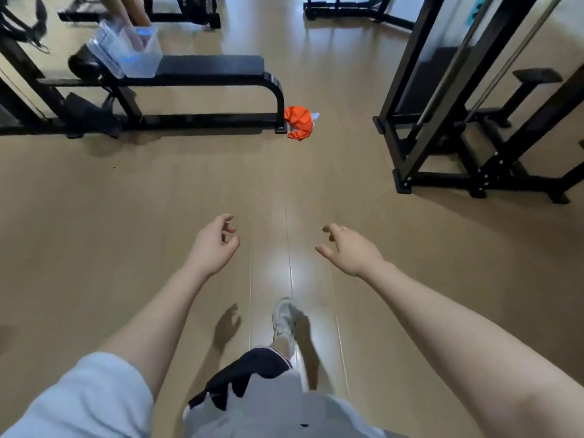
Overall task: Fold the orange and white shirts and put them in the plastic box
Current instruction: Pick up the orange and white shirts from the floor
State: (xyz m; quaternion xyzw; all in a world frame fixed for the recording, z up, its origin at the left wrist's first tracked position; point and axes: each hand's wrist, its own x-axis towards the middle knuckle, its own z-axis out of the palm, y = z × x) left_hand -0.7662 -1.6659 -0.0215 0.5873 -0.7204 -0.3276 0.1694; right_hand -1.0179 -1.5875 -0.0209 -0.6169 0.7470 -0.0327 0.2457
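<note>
A crumpled orange shirt point(298, 121) lies on the wooden floor beside the foot of a black bench, with a bit of white cloth point(314, 116) showing at its right edge. A clear plastic box point(136, 55) stands on the left end of the bench point(215, 66), its lid leaning at its left side. My left hand point(216, 245) and my right hand point(349, 251) hang out in front of me above the floor, well short of the shirts. Both hold nothing, their fingers loosely curled.
A black gym machine frame point(442, 121) with cables stands to the right of the shirts. More black equipment lines the back and left. Another person's legs point(126, 7) show behind the box. My white shoe point(284, 317) steps on the bare floor below my hands.
</note>
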